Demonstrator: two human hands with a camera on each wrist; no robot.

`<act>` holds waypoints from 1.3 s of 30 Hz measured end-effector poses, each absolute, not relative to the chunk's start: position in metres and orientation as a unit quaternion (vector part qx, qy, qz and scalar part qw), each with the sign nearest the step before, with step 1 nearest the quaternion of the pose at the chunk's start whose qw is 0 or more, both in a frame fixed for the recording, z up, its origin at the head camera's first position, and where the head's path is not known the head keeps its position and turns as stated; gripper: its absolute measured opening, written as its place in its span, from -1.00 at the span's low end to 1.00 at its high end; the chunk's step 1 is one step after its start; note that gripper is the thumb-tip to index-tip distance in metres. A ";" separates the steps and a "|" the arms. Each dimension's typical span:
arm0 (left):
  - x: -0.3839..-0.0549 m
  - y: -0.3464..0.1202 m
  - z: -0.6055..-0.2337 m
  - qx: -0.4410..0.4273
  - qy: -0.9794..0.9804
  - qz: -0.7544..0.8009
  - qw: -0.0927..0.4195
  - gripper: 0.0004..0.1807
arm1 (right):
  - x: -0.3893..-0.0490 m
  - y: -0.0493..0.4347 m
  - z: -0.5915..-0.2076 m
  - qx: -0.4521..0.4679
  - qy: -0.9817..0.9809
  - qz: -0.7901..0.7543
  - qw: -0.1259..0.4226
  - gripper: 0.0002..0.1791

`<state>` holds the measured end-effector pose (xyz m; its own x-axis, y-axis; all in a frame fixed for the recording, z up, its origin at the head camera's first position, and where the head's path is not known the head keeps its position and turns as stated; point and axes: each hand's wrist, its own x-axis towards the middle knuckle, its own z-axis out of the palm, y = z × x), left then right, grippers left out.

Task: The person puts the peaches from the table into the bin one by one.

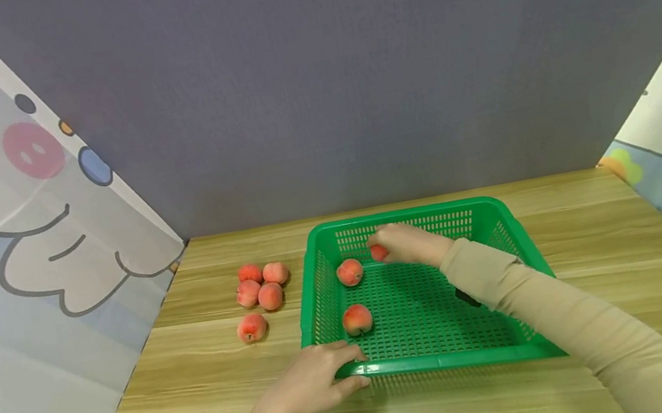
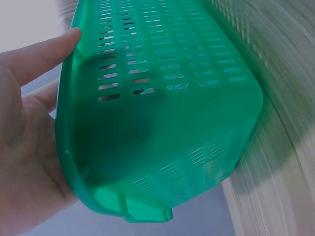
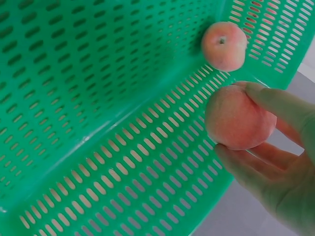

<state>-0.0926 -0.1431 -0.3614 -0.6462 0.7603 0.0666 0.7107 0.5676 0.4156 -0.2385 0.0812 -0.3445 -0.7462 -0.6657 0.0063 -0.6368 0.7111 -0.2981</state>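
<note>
A green plastic basket (image 1: 445,361) with slotted walls stands on the wooden table. My left hand (image 1: 306,386) grips its near rim at the left corner, the thumb outside and the fingers over the edge; the left wrist view shows the basket's outer wall (image 2: 162,118) beside that hand. Inside the basket, near the far wall, my right hand (image 1: 407,243) holds a peach (image 3: 240,118) between thumb and fingers. One peach (image 1: 350,272) lies just left of it on the basket floor, and another peach (image 1: 358,320) is nearer the front left.
Left of the basket, several peaches lie loose on the table, a cluster with a peach (image 1: 270,296) at its front and a separate peach (image 1: 252,328) closer to me. A grey partition (image 1: 349,85) rises behind the table, with cartoon-printed panels (image 1: 14,255) at both sides.
</note>
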 end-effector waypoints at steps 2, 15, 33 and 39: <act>-0.093 -0.143 -0.361 0.416 0.883 0.207 0.061 -0.81 | -0.240 0.081 -0.347 -0.358 0.921 -0.143 0.050 -0.69; -0.092 -0.143 -0.361 0.417 0.883 0.205 0.058 -0.81 | -0.241 0.075 -0.362 -0.347 0.926 -0.138 0.059 -0.66; -0.090 -0.143 -0.359 0.415 0.886 0.198 0.058 -0.79 | -0.238 0.068 -0.375 -0.347 0.930 -0.107 0.055 -0.57; -0.091 -0.143 -0.361 0.417 0.885 0.200 0.052 -0.80 | -0.240 0.067 -0.378 -0.342 0.932 -0.102 0.056 -0.57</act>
<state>-0.0907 -0.1434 -0.3608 -0.6464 0.7593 0.0749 0.7180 0.5720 0.3966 -0.2397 0.0673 -0.3784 -0.7598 -0.6492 -0.0351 -0.6262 0.7453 -0.2288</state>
